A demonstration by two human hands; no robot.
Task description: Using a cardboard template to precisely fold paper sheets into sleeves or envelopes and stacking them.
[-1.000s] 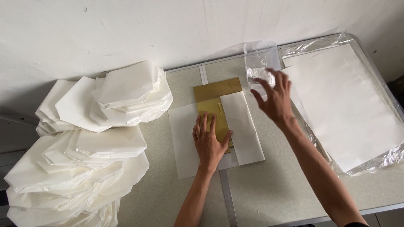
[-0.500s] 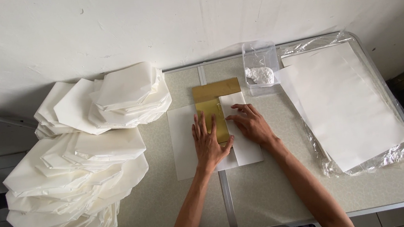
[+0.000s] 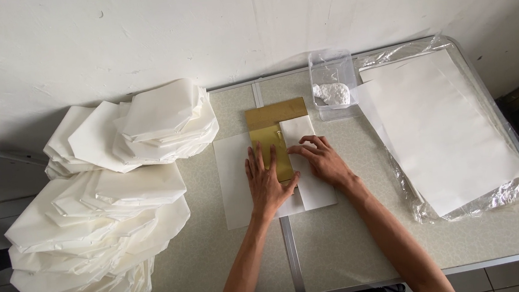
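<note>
White paper sheet (image 3: pixel 237 179) lies flat at the middle of the desk (image 3: pixel 356 244), with a gold rectangular template (image 3: pixel 276 132) resting on it. The sheet's right part is folded over the template's right side, forming a white flap (image 3: pixel 303 155). The left hand (image 3: pixel 267 183) lies flat, fingers spread, palm down on the near end of the template and the sheet, gripping nothing. The right hand (image 3: pixel 323 160) presses down on the folded flap just beside the left one, fingers bent slightly, fingertips on the fold's edge, also holding nothing. Their thumbs nearly touch.

Just beyond the template to the right stands a small clear plastic box (image 3: pixel 332 83) with a white lump (image 3: pixel 332 94) inside. On the right of the desk a stack of large white sheets (image 3: pixel 445 123) sits on crinkled clear plastic wrap (image 3: pixel 502 197). On the left, piles of folded white paper pieces (image 3: pixel 125 189) are heaped from the far edge to the near edge, spilling over the desk's side.
</note>
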